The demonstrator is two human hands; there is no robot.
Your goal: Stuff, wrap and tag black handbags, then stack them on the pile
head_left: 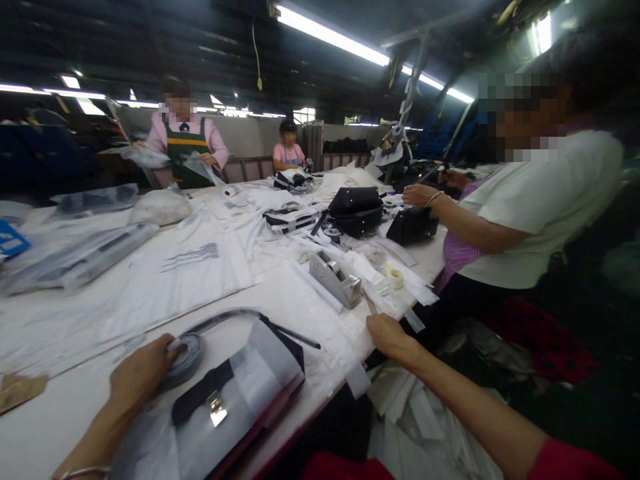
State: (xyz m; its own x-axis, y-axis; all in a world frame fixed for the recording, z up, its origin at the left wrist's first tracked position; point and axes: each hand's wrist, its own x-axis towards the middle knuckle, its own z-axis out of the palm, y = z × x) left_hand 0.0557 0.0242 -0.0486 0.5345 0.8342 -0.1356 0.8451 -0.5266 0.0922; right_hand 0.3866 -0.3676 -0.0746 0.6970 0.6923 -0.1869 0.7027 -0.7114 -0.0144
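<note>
My left hand (pixel 143 367) grips a coiled strap (pixel 189 359) in pale wrapping. The strap's dark length arches over the back of a handbag (pixel 265 373), which lies near the table's front edge. White wrapping covers much of the bag, and a metal clasp (pixel 217 408) shows on its dark flap. My right hand (pixel 387 335) is closed in a pinch at the table edge, just in front of a grey tape dispenser (pixel 336 279). A thin strip of tape (pixel 369 303) runs between the dispenser's end and those fingers.
A tape roll (pixel 396 279) sits right of the dispenser. Black bags (pixel 356 210) and white paper crowd the table's middle. Wrapped items (pixel 90 257) lie left. One co-worker (pixel 520 200) stands close on the right; two more are across the table. Discarded paper (pixel 420 427) heaps below the edge.
</note>
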